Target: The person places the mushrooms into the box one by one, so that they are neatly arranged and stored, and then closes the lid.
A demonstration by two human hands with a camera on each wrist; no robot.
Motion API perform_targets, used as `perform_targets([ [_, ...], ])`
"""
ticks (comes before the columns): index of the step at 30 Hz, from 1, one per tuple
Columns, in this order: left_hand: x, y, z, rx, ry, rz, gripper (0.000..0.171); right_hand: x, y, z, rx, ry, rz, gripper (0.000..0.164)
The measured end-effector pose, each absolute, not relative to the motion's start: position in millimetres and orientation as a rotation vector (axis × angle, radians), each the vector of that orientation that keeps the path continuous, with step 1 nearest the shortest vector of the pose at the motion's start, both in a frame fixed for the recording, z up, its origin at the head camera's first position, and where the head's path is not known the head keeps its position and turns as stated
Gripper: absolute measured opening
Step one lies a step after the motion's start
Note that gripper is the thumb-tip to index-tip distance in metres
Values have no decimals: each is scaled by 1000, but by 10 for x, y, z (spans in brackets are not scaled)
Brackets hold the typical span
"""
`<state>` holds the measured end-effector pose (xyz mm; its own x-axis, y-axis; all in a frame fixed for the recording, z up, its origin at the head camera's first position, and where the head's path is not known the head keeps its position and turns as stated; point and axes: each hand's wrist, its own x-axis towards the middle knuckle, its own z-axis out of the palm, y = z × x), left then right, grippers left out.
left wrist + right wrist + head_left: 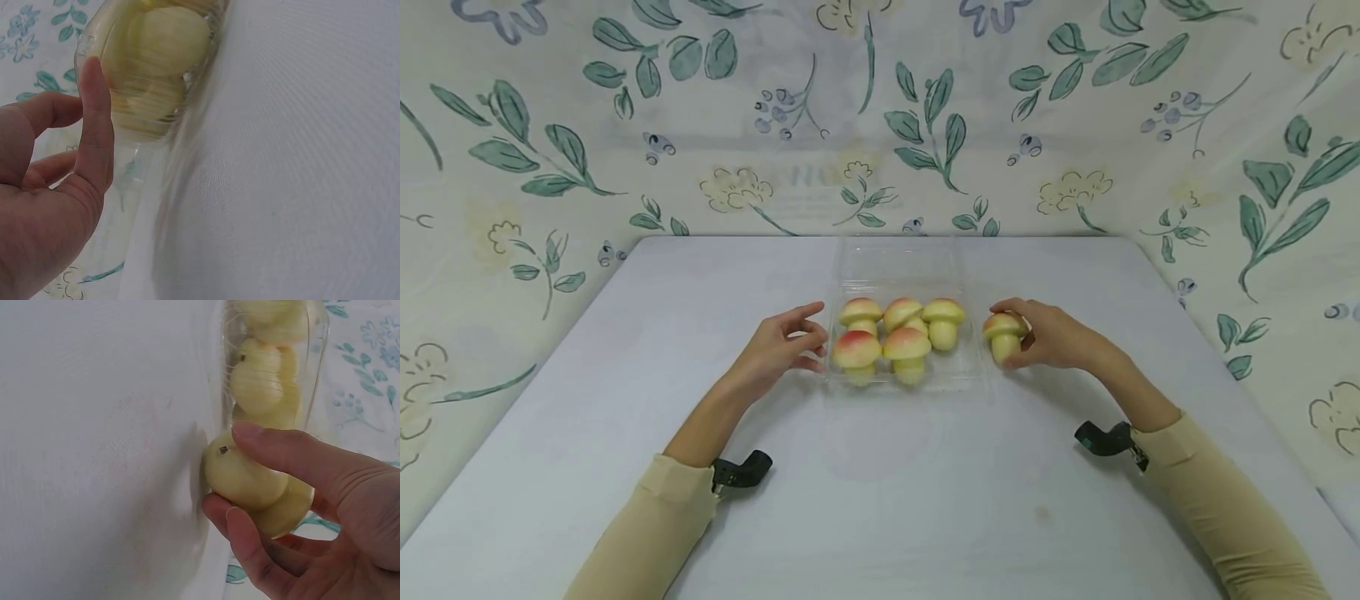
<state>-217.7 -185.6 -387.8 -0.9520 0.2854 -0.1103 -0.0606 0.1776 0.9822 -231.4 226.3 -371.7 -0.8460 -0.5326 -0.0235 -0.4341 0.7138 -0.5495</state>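
The right hand [1052, 335] grips a mushroom-shaped bun [1004, 335]; it should lift gently while the relaxed, empty left hand [778, 348] steadies the clear tray [977, 371].

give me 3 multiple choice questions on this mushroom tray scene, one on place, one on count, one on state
1. Where is the mushroom held by the right hand?
A. inside the tray
B. right of the clear tray, on the table
C. stacked on others

2. How many mushrooms stand in the tray?
A. three
B. five
C. eight

3. What is the left hand doing?
A. fingers relaxed at the tray's left edge
B. gripping a mushroom
C. flat on the wall

Key: 1 B, it stands outside the tray's right edge; 2 B, three behind, two in front; 3 A, it holds nothing.
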Motion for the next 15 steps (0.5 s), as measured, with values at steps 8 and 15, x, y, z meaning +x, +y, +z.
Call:
perform_targets([
  [8, -2180, -1853, -3879, 219, 2188, 1849, 64, -2313, 2294, -3663, -755, 2739, -853, 77],
  [15, -2177, -1857, -3879, 227, 2185, 1864, 63, -2299, 2292, -3590, -755, 2753, -881, 78],
])
